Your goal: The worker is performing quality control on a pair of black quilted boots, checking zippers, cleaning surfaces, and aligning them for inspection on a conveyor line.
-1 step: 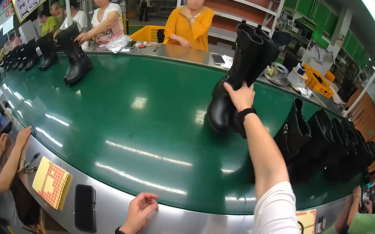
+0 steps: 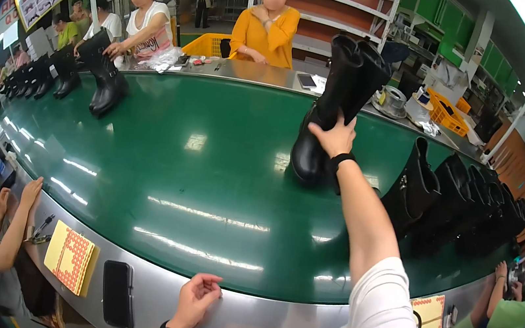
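A pair of tall black boots [image 2: 337, 84] stands on the green work surface right of centre, toes toward me. My right hand [image 2: 337, 137] reaches out and is closed around the lower shafts from the near side, thumb to the left. Its fingertips are hidden behind the leather. My left hand [image 2: 195, 300] rests at the near metal edge, fingers loosely bent, with a gap between thumb and fingers and nothing visible in them. Beside it lies a black phone [image 2: 118, 294]. A row of more black boots [image 2: 414, 184] stands to the right of my right arm.
The green surface [image 2: 165, 151] has a metal rim. Yellow cards with red dots [image 2: 68, 256] lie at the near left. Across stands a person in an orange top [image 2: 279, 37]; another person's hand holds a boot [image 2: 106, 80] at the far left. Tape rolls [image 2: 391, 100] sit on the far ledge.
Almost nothing differs. My right hand and the boots have shifted very slightly, and the boots at far left have moved a little with the other person's hand.
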A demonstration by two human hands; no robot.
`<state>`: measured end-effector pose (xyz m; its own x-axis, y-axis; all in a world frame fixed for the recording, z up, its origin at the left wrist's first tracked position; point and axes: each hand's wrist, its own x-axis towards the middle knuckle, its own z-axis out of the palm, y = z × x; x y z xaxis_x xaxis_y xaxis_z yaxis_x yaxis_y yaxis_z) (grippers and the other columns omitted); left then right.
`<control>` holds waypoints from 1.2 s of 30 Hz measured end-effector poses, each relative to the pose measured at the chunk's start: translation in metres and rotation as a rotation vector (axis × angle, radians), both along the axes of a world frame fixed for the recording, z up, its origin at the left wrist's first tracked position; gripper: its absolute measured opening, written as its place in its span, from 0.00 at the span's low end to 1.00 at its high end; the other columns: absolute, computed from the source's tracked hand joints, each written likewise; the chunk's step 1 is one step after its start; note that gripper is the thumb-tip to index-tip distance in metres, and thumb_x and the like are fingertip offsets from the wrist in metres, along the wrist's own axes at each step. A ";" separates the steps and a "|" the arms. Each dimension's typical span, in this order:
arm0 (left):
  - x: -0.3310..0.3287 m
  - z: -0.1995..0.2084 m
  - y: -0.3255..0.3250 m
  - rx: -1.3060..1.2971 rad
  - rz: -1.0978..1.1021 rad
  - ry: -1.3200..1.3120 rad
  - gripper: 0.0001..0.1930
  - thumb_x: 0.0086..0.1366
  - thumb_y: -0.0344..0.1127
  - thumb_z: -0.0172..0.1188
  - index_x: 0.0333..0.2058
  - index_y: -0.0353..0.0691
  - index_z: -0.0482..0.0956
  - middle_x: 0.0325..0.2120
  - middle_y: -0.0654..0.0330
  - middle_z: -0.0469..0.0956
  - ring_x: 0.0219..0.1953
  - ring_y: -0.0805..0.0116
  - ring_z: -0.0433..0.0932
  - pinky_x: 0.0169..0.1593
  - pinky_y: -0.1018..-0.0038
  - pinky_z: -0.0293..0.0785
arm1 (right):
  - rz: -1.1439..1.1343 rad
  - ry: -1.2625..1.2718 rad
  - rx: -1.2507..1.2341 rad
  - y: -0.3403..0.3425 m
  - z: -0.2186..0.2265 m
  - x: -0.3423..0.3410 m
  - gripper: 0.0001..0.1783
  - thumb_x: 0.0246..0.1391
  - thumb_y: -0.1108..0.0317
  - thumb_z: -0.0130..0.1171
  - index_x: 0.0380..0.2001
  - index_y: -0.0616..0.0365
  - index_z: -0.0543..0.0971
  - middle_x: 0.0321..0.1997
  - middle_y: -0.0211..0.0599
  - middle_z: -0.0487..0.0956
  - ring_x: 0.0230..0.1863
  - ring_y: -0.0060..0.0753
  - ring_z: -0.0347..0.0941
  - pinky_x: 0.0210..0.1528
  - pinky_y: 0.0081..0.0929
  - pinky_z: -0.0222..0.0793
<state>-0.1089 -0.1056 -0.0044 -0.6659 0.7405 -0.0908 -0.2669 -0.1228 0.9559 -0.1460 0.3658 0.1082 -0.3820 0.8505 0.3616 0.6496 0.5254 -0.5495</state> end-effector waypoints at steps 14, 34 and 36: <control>0.006 -0.002 0.000 -0.191 0.034 0.073 0.09 0.62 0.24 0.60 0.41 0.34 0.79 0.32 0.64 0.75 0.33 0.78 0.74 0.38 0.81 0.71 | 0.097 -0.469 0.070 -0.042 -0.122 -0.013 0.32 0.61 0.49 0.55 0.66 0.17 0.60 0.75 0.52 0.47 0.73 0.75 0.34 0.57 0.79 0.59; -0.002 -0.008 0.003 -0.195 -0.005 0.274 0.08 0.64 0.28 0.59 0.41 0.35 0.80 0.33 0.63 0.77 0.34 0.77 0.76 0.40 0.79 0.73 | 0.814 0.878 0.095 -0.163 0.143 0.101 0.19 0.62 0.61 0.56 0.52 0.59 0.76 0.59 0.43 0.74 0.61 0.36 0.70 0.60 0.32 0.66; -0.003 -0.010 0.004 -0.236 -0.009 0.260 0.09 0.63 0.29 0.59 0.41 0.37 0.80 0.35 0.60 0.78 0.34 0.75 0.77 0.42 0.78 0.74 | 1.064 1.279 0.152 -0.182 0.225 0.167 0.27 0.67 0.55 0.47 0.61 0.64 0.69 0.59 0.49 0.74 0.56 0.41 0.75 0.56 0.34 0.74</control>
<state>-0.1117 -0.1014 -0.0148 -0.6826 0.7255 -0.0882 -0.0107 0.1108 0.9938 0.0209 0.1834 0.3327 -0.1408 0.3531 0.9249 -0.8054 0.5025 -0.3145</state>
